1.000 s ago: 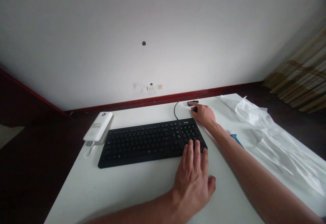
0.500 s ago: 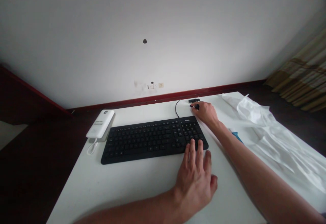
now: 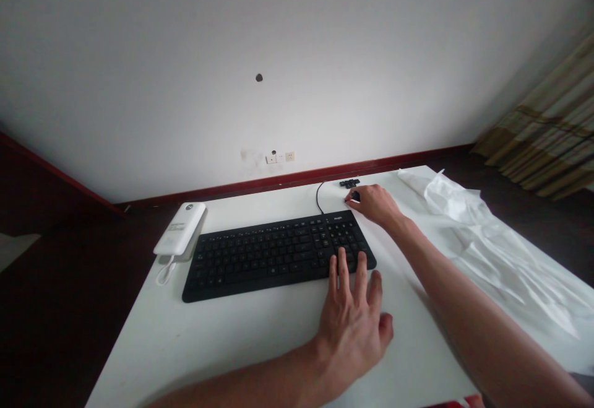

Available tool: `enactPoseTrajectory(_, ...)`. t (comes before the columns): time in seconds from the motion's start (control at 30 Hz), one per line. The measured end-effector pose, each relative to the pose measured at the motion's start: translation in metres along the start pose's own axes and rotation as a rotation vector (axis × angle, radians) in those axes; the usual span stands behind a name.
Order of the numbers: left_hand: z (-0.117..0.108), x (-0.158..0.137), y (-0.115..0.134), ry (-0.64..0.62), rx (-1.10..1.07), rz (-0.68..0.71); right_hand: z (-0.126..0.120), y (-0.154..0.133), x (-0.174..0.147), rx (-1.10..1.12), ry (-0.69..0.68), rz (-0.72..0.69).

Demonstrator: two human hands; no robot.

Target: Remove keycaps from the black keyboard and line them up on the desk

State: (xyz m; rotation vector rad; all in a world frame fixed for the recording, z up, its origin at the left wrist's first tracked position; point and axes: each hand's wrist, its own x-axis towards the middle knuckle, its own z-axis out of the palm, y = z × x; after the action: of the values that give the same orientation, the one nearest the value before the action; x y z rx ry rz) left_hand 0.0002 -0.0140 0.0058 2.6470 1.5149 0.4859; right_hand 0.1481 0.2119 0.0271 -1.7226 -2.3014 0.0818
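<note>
A black keyboard [image 3: 264, 256] lies on the white table. My left hand [image 3: 352, 327] is open, its fingertips resting on the lower edge of the number pad and its thumb off to the right. Just beyond the keyboard's upper right corner, my right hand [image 3: 374, 202] is closed in a pinch. A small dark piece, seemingly a keycap [image 3: 347, 200], shows at its fingertips, mostly hidden. Behind that hand sits a small cluster of black keycaps [image 3: 349, 182].
A white power bank [image 3: 180, 228] with a short white cable [image 3: 166, 272] lies left of the keyboard. Crumpled white plastic [image 3: 455, 204] spreads along the table's right side. The keyboard's cord [image 3: 318, 197] runs over the back edge. Something red [image 3: 452, 404] shows at the bottom.
My right hand has come slightly nearer the keyboard's upper right corner, still pinched. The blue item by my right forearm is out of sight now. A red thing has appeared at the bottom edge.
</note>
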Motion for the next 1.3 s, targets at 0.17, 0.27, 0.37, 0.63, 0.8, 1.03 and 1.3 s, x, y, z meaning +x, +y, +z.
enactPoseTrajectory(0.17, 0.0, 0.002, -0.005, -0.019, -0.057, -0.011, -0.007, 0.006, -0.004, 0.037, -0.003, -0.035)
enactPoseTrajectory(0.27, -0.001, 0.004, -0.008, -0.032, -0.085, -0.014, -0.022, 0.003, -0.011, 0.133, -0.013, -0.12)
enactPoseTrajectory(0.37, -0.002, 0.006, -0.01, -0.034, -0.093, -0.013, -0.039, -0.011, -0.021, 0.244, -0.096, -0.213)
enactPoseTrajectory(0.63, -0.002, 0.007, -0.009, -0.042, -0.069, -0.002, -0.044, -0.042, -0.037, 0.269, -0.293, -0.353)
enactPoseTrajectory(0.8, -0.001, 0.006, -0.007, -0.021, -0.036, 0.003, -0.042, -0.045, -0.037, 0.251, -0.317, -0.326)
enactPoseTrajectory(1.03, 0.001, 0.004, -0.004, -0.005, 0.0, 0.009, -0.035, -0.048, -0.038, 0.239, -0.327, -0.325)
enactPoseTrajectory(1.3, 0.001, 0.004, -0.004, -0.005, -0.004, 0.008, -0.032, -0.048, -0.038, 0.24, -0.326, -0.357)
